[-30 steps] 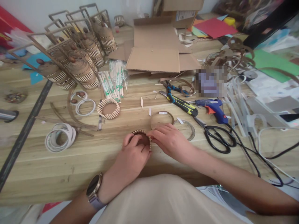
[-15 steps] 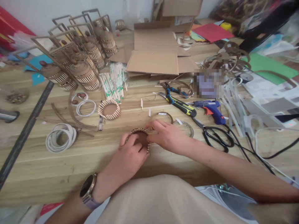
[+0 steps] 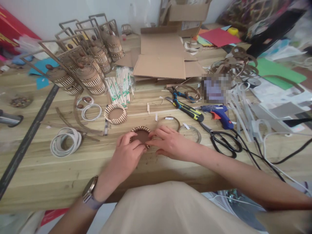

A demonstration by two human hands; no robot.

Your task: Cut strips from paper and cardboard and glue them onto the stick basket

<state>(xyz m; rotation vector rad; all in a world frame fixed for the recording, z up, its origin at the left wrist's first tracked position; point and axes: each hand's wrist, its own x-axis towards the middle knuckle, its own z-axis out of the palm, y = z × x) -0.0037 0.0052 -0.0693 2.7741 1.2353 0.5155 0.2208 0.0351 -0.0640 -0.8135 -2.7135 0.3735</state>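
Observation:
A small round piece (image 3: 140,134), a brown cardboard disc ringed with short bamboo sticks, lies on the wooden table (image 3: 97,175) in front of me. My left hand (image 3: 125,156) curls over its near left side, fingers pressed on it. My right hand (image 3: 168,143) pinches its right rim with the fingertips. A similar stick-ringed disc (image 3: 115,113) lies a little farther back to the left. Two thin hoops (image 3: 190,133) lie just beyond my right hand.
Finished stick lanterns on frames (image 3: 85,68) stand at the back left, wrapped chopsticks (image 3: 119,86) beside them. Tape rolls (image 3: 65,141) lie left. A utility knife (image 3: 187,109), blue glue gun (image 3: 219,113), scissors (image 3: 224,141) and cables sit right. Flattened cardboard boxes (image 3: 163,58) lie behind.
Both hands and the stick-ringed disc have shifted slightly left and away from me; the left fingers have moved more onto its near side. The view has tilted a little.

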